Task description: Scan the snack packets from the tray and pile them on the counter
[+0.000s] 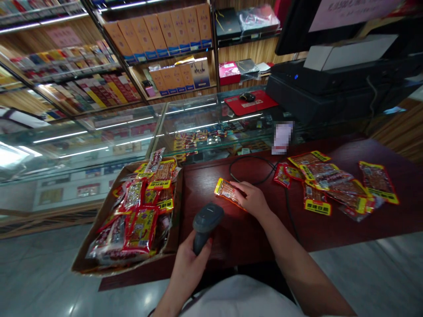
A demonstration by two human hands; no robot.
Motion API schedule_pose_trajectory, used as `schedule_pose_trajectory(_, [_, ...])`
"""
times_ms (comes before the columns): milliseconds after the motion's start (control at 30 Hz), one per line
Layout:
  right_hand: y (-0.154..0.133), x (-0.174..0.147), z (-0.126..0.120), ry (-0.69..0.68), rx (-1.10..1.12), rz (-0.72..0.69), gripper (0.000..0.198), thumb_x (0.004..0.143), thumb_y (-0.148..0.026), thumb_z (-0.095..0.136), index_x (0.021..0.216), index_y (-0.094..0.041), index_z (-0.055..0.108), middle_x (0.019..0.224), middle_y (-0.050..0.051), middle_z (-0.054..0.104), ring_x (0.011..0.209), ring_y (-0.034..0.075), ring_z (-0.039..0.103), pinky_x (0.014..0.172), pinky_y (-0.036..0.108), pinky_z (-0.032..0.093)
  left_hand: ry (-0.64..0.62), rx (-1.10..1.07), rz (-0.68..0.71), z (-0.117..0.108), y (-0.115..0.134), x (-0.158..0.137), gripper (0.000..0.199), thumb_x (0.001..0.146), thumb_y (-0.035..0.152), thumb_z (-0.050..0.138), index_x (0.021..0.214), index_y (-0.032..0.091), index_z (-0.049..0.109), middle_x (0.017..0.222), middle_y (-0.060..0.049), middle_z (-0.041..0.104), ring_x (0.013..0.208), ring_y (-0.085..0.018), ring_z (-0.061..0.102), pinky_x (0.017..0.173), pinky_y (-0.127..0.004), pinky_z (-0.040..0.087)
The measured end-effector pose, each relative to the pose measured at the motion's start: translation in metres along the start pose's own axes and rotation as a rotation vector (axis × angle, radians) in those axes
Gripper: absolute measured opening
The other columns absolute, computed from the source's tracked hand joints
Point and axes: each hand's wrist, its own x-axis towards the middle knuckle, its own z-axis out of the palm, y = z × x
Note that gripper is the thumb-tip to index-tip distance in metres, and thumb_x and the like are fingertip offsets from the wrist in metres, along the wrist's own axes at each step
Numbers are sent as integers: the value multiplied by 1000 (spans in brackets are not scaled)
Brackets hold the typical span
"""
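Note:
My left hand (pixel 193 264) is wrapped round the handle of a dark grey barcode scanner (pixel 208 218), its head held over the dark red tabletop. Under my right hand (pixel 253 200), a yellow-and-red snack packet (pixel 226 189) is gripped at its right end; the fingers partly cover it. To the left of the scanner stands a cardboard box (pixel 178 207) filled with red and yellow snack packets (pixel 142 226). Further right, more snack packets (pixel 330 176) lie in a loose, overlapping pile on the table, with one packet (pixel 378 181) a little apart.
A black cable (pixel 253 157) loops across the tabletop (pixel 205 174). Behind it runs a glass display counter (pixel 191 114) carrying a red mat (pixel 236 105) with a mouse (pixel 247 97). Black checkout equipment (pixel 330 101) stands back right. Shelves of boxed goods (pixel 161 35) line the wall.

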Motion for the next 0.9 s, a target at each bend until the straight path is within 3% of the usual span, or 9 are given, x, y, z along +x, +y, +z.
schedule_pose_trajectory(167, [3, -2, 1, 51, 111, 70, 37, 91, -36, 57, 122, -27, 76, 114, 6, 77, 106, 24, 71, 100, 38, 53, -19, -145, -67, 1, -3, -3, 38, 75, 45, 73, 98, 15, 68, 50, 7, 50, 42, -11, 45, 42, -21, 38])
schedule_pose_trajectory(333, [-7, 10, 3, 100, 246, 209, 47, 88, -40, 54, 125, -18, 74, 113, 11, 79, 99, 27, 74, 90, 43, 59, -27, -395, -120, 2, -27, 4, 52, 74, 52, 75, 107, 12, 65, 57, 5, 55, 43, -9, 44, 41, -20, 36])
schedule_pose_trajectory(433, [-48, 27, 13, -6, 339, 184, 52, 87, -38, 62, 136, -21, 67, 110, 7, 79, 90, 22, 75, 82, 37, 61, -35, -476, -123, 1, -39, 7, 50, 76, 52, 74, 105, 13, 64, 59, 5, 55, 42, -8, 44, 40, -20, 36])
schedule_pose_trajectory(533, [-110, 56, 36, -225, 461, 74, 55, 88, -30, 64, 143, -26, 60, 110, 3, 79, 88, 19, 75, 81, 33, 61, -63, -490, -116, 0, -44, 9, 45, 78, 49, 72, 105, 13, 62, 59, 5, 55, 43, -8, 45, 40, -20, 36])
schedule_pose_trajectory(600, [-151, 82, 57, -322, 467, 33, 50, 89, -23, 64, 139, -26, 64, 111, 4, 78, 83, 17, 75, 78, 31, 61, -73, -486, -117, 0, -46, 10, 45, 78, 48, 72, 105, 13, 62, 60, 5, 55, 44, -8, 45, 40, -20, 37])
schedule_pose_trajectory(700, [-201, 126, 90, -369, 406, -7, 37, 87, -15, 68, 122, -24, 76, 101, 2, 79, 86, 18, 74, 87, 32, 57, -58, -493, -120, 1, -48, 10, 47, 76, 51, 73, 102, 13, 61, 62, 4, 56, 44, -8, 46, 39, -21, 37])
schedule_pose_trajectory(800, [-235, 163, 122, -435, 333, 15, 20, 92, -22, 70, 110, -18, 77, 106, 4, 77, 99, 23, 72, 93, 39, 56, -35, -513, -113, 1, -50, 9, 47, 74, 55, 74, 93, 15, 59, 60, 5, 54, 43, -8, 45, 39, -21, 37])
schedule_pose_trajectory(900, [-258, 180, 149, -554, 310, 40, 30, 98, -35, 67, 122, -17, 66, 124, 7, 68, 105, 24, 68, 89, 43, 59, -35, -536, -120, 1, -51, 9, 53, 72, 57, 75, 99, 14, 60, 59, 6, 54, 42, -7, 42, 39, -21, 36])
